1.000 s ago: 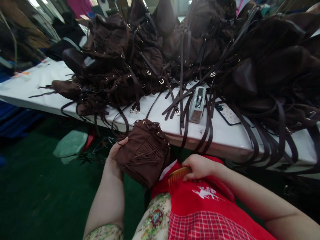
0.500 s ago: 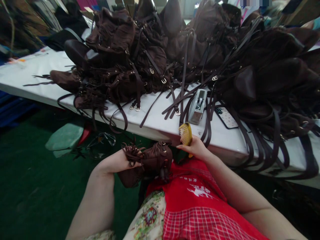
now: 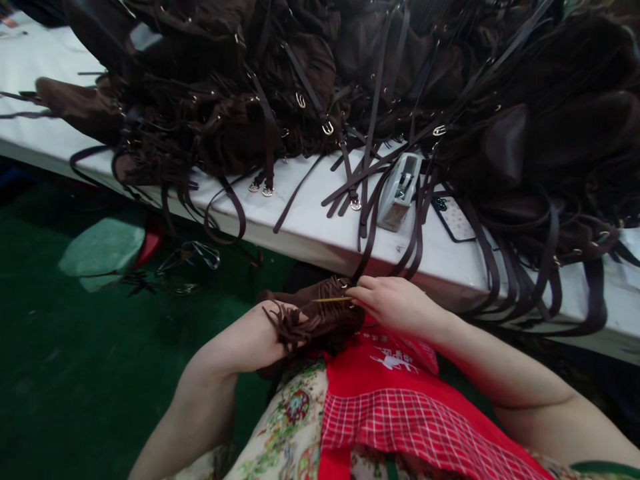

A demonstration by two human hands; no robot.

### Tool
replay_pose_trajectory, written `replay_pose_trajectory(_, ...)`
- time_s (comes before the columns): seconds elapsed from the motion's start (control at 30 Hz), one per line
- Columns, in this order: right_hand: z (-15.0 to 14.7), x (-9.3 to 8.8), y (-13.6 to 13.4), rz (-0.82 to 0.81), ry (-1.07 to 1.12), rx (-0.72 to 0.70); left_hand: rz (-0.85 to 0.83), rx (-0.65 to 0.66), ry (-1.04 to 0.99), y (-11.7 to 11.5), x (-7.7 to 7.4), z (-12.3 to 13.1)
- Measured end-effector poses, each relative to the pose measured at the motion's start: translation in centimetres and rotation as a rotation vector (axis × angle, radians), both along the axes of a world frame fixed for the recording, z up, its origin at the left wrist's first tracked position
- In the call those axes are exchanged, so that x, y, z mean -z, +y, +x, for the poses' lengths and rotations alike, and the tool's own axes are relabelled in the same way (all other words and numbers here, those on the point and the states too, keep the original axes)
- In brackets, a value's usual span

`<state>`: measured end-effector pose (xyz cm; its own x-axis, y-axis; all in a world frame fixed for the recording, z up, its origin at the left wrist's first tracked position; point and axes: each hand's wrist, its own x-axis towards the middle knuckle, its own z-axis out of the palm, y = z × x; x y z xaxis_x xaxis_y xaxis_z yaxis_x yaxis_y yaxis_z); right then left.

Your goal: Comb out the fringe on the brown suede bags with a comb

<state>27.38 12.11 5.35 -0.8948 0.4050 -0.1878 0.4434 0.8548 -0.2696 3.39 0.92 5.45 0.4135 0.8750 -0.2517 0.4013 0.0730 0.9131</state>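
Note:
My left hand (image 3: 267, 333) grips a small brown fringed suede bag (image 3: 320, 317) held over my lap, fringe spilling across my fingers. My right hand (image 3: 395, 303) is closed on a yellow comb (image 3: 333, 300), seen edge-on, its teeth laid into the bag's fringe. Both hands are just below the front edge of the white table (image 3: 310, 230). A red apron (image 3: 400, 393) covers my lap under the hands.
A large heap of brown fringed bags and straps (image 3: 350, 87) covers the table, with straps hanging over its edge. A grey tape dispenser (image 3: 400, 193) and a phone (image 3: 455, 220) lie near the edge. Scraps and a pale bag (image 3: 100, 250) lie on the green floor at left.
The bag was turned and lowered onto my lap. My right hand lifted the comb from my lap, then brought it down into the fringe. The view dropped and moved closer to the table.

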Motion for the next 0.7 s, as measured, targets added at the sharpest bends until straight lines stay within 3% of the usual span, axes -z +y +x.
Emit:
replay_pose_trajectory(0.1, -0.1, -0.2, 0.6, 0.154, -0.113, -0.009, 0.035, 0.07, 0.035, 0.3, -1.0, 0.8)
replay_pose_trajectory(0.2, 0.0, 0.6, 2.3, 0.26, -0.158, 0.067, 0.023, 0.086, 0.041, 0.4, -0.7, 0.7)
replay_pose_trajectory(0.33, 0.1, 2.4, 4.6, 0.195, -0.164, 0.244, -0.002, 0.033, -0.003, 0.4, 0.4, 0.2)
replay_pose_trajectory(0.47, -0.3, 4.0, 5.0, 0.202, -0.135, 0.397, 0.018, 0.01, -0.02, 0.6, 0.5, -0.3)
replay_pose_trajectory(0.7, -1.3, 5.0, 4.5, 0.368, -0.165, 0.409, -0.038, 0.067, -0.021, 0.2, 0.4, -0.6)
